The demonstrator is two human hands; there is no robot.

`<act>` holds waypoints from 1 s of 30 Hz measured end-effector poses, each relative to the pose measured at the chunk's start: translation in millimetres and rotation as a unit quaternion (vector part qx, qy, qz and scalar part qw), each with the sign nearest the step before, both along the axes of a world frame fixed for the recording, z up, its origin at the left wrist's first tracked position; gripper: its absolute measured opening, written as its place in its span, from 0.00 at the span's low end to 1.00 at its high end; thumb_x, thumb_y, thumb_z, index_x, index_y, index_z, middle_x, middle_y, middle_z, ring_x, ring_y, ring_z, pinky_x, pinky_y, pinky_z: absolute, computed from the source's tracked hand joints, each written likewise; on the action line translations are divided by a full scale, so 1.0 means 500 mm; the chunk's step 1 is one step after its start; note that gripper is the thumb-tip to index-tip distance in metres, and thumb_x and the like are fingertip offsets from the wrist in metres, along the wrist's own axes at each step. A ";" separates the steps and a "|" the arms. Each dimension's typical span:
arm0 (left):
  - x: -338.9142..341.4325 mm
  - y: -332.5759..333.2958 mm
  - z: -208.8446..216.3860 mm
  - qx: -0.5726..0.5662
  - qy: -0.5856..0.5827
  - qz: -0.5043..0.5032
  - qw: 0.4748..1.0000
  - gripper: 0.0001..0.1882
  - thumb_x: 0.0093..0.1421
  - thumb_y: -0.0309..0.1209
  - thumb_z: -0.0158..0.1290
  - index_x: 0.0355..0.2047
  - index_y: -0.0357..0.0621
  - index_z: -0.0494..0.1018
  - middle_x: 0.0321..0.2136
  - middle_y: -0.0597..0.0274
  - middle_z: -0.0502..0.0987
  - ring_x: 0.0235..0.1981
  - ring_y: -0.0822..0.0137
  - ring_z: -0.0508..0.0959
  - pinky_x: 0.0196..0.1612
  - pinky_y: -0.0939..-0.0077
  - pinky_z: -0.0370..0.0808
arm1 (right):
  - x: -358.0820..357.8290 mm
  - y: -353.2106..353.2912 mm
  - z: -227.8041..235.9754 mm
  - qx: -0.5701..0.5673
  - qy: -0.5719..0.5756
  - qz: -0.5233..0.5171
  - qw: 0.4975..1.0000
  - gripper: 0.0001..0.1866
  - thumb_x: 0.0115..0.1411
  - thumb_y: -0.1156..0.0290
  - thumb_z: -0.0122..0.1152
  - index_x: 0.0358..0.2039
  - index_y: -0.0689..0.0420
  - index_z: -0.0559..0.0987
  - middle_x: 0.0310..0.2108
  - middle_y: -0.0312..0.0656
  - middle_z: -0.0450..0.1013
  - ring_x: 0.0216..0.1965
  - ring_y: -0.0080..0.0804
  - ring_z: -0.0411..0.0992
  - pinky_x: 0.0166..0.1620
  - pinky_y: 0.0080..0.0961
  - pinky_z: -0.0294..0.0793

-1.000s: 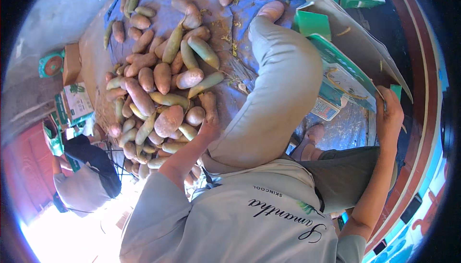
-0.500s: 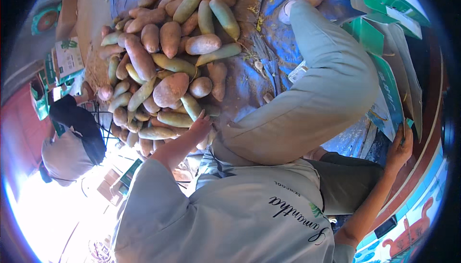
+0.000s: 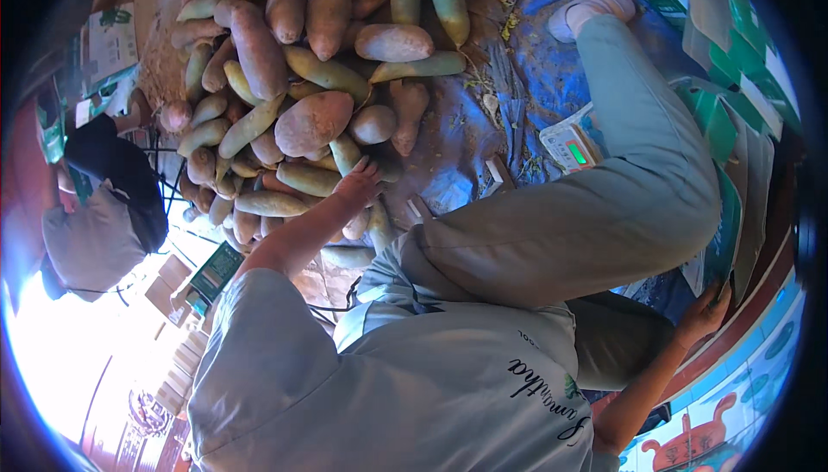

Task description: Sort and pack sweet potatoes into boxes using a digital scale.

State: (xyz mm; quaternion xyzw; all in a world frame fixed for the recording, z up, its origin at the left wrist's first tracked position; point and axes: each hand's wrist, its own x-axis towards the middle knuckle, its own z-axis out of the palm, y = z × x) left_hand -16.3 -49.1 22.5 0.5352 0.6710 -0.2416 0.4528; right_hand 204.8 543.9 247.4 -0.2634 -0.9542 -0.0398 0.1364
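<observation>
We see the left hand (image 3: 358,186) reaching out to the near edge of a big pile of papayas (image 3: 310,67), long fruits in green, orange and reddish brown, which lie on a blue tarp (image 3: 535,67) on the ground. The hand rests with its fingers spread on a green papaya (image 3: 306,177) at the lower side of the pile; the fingers are loose and not closed around it, so the grip is released. The right hand (image 3: 703,317) is far at the right, well apart from the pile, and its fingers touch the edge of a stack of green and white flat cartons (image 3: 733,153); if the grip is closed on a carton or only leaning on it, we cannot tell. Between the two hands, the person's bent leg in grey trousers (image 3: 604,196) crosses over the tarp, with a pink shoe (image 3: 591,11) at its end. Just beside the knee stands a small weighing scale (image 3: 569,146) with a lit green display. At the left, another person in a dark cap (image 3: 116,175) is near the pile.
</observation>
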 end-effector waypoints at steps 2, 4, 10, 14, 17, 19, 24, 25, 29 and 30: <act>-0.003 -0.002 0.000 0.049 0.007 -0.007 0.999 0.21 0.54 0.37 0.48 0.50 0.59 0.70 0.59 0.61 0.57 0.62 0.57 0.53 0.65 0.55 0.43 | 0.012 0.005 0.009 0.009 -0.020 0.016 1.000 0.11 0.59 0.77 0.54 0.43 0.65 0.74 0.39 0.53 0.74 0.39 0.43 0.74 0.41 0.30 0.73; -0.006 0.002 0.003 0.054 -0.001 0.000 0.999 0.21 0.54 0.38 0.48 0.50 0.59 0.70 0.60 0.61 0.57 0.63 0.57 0.52 0.65 0.54 0.43 | 0.004 0.001 0.025 0.020 -0.038 0.033 0.999 0.12 0.59 0.77 0.54 0.43 0.66 0.73 0.40 0.54 0.73 0.40 0.44 0.74 0.42 0.31 0.74; 0.009 -0.005 -0.033 0.051 -0.001 -0.012 0.999 0.20 0.55 0.36 0.47 0.50 0.58 0.69 0.58 0.61 0.60 0.62 0.56 0.54 0.65 0.51 0.43 | -0.057 -0.051 0.077 0.021 -0.122 0.002 0.992 0.14 0.60 0.74 0.54 0.45 0.66 0.71 0.44 0.55 0.71 0.43 0.48 0.72 0.45 0.36 0.73; 0.023 -0.020 -0.047 0.088 0.013 0.007 0.996 0.18 0.56 0.33 0.45 0.48 0.56 0.71 0.55 0.61 0.62 0.61 0.56 0.56 0.64 0.50 0.44 | -0.131 -0.162 0.111 0.121 -0.067 0.087 0.987 0.16 0.62 0.72 0.50 0.49 0.64 0.67 0.46 0.53 0.69 0.48 0.49 0.68 0.50 0.39 0.67; 0.030 -0.031 -0.048 0.104 0.028 0.014 0.994 0.17 0.55 0.34 0.46 0.46 0.57 0.73 0.55 0.61 0.63 0.60 0.56 0.57 0.64 0.50 0.46 | -0.113 -0.210 0.092 0.105 -0.009 0.078 0.991 0.14 0.62 0.73 0.51 0.47 0.64 0.69 0.45 0.51 0.70 0.48 0.46 0.68 0.50 0.37 0.67; 0.027 -0.031 -0.047 0.095 0.021 0.023 0.995 0.18 0.54 0.34 0.47 0.46 0.57 0.73 0.55 0.60 0.63 0.60 0.56 0.57 0.63 0.50 0.47 | -0.063 -0.253 0.043 -0.021 -0.017 0.023 0.999 0.12 0.59 0.76 0.54 0.44 0.64 0.72 0.44 0.50 0.71 0.46 0.43 0.69 0.49 0.35 0.68; 0.016 -0.016 -0.050 0.069 0.017 0.014 0.997 0.24 0.48 0.37 0.54 0.48 0.59 0.72 0.56 0.60 0.63 0.60 0.56 0.58 0.62 0.48 0.49 | -0.008 -0.376 -0.141 -0.410 -0.193 -0.002 0.892 0.15 0.51 0.72 0.59 0.41 0.63 0.75 0.37 0.56 0.72 0.39 0.54 0.70 0.45 0.42 0.67; 0.003 0.007 -0.033 0.081 0.026 -0.018 0.996 0.24 0.48 0.37 0.54 0.48 0.59 0.72 0.56 0.60 0.63 0.60 0.56 0.58 0.62 0.48 0.49 | -0.029 -0.400 -0.150 -0.416 -0.267 0.006 0.869 0.15 0.52 0.69 0.58 0.40 0.63 0.75 0.36 0.57 0.72 0.39 0.55 0.70 0.44 0.43 0.68; -0.019 0.053 0.044 0.112 0.049 0.057 0.991 0.23 0.49 0.32 0.51 0.49 0.53 0.70 0.55 0.60 0.64 0.59 0.56 0.60 0.60 0.51 0.55 | -0.001 -0.440 -0.252 -0.638 -0.228 0.028 0.735 0.19 0.56 0.57 0.54 0.38 0.62 0.76 0.34 0.58 0.73 0.39 0.56 0.70 0.42 0.44 0.68; -0.026 0.057 0.055 0.134 0.047 0.117 0.983 0.24 0.48 0.30 0.51 0.49 0.53 0.70 0.55 0.60 0.64 0.59 0.57 0.59 0.60 0.52 0.56 | -0.004 -0.441 -0.262 -0.644 -0.253 0.048 0.720 0.20 0.57 0.57 0.52 0.38 0.62 0.76 0.34 0.57 0.73 0.39 0.55 0.70 0.42 0.43 0.68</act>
